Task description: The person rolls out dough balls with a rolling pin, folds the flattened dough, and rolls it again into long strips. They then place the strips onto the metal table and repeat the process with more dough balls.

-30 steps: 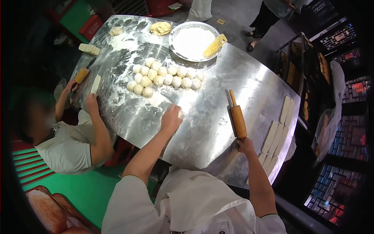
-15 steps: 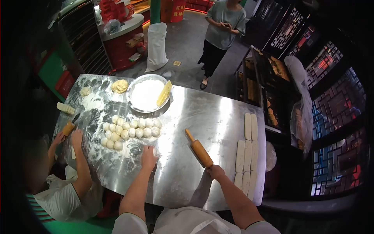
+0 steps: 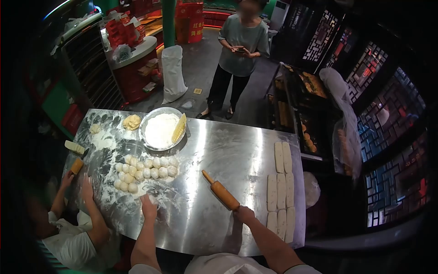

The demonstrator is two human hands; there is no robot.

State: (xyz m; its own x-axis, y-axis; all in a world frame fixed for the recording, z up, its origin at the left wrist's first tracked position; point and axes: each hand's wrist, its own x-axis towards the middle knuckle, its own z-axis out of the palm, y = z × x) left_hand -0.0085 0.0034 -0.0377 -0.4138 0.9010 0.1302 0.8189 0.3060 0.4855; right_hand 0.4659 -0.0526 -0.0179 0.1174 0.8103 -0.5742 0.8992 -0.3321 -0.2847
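Note:
My right hand grips one handle of a wooden rolling pin, which lies slantwise over the bare metal. My left hand is low over the floured tabletop, just in front of a cluster of dough balls. Its fingers are closed around a small whitish piece of dough, mostly hidden by them. Long flat dough strips lie in rows near the right edge of the metal table.
A flour basin holding a yellow scraper and a yellow dough lump sit toward the far edge. At left, a co-worker's hands are beside another rolling pin. A person stands beyond the table.
My view has tipped up and shifted. My left hand has moved left along the table's near side with the whitish piece. The right hand keeps its grip on the rolling pin.

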